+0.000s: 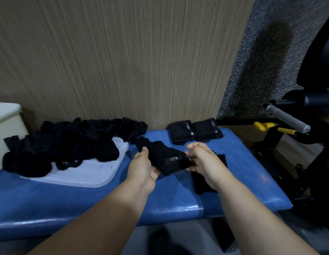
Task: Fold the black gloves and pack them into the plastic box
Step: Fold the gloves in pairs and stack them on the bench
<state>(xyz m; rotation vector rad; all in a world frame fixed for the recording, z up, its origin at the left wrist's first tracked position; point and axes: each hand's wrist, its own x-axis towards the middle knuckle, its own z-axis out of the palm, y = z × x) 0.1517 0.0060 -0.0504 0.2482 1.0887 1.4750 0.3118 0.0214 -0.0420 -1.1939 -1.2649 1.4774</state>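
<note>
**Glove held for folding over the blue desk**

Head view: the left hand (143, 166) grips the finger end of a black glove (167, 159), thumb on top. The right hand (202, 161) pinches its cuff end with curled fingers. The glove sits just above the desk (178, 199), between the loose pile (68, 142) on a clear tray (90, 173) and a folded pair (195, 131) at the back. Another glove (202, 183) lies under the right wrist. A white box (5, 129), likely the packing box, stands at the left edge.

To fold well, I would bring the finger end over to the cuff, square the edges, and keep the strap outward like the folded pair.

The strap tab (173, 159) reads "5.11". The folded pair shows the same mark, turned sideways.
</note>
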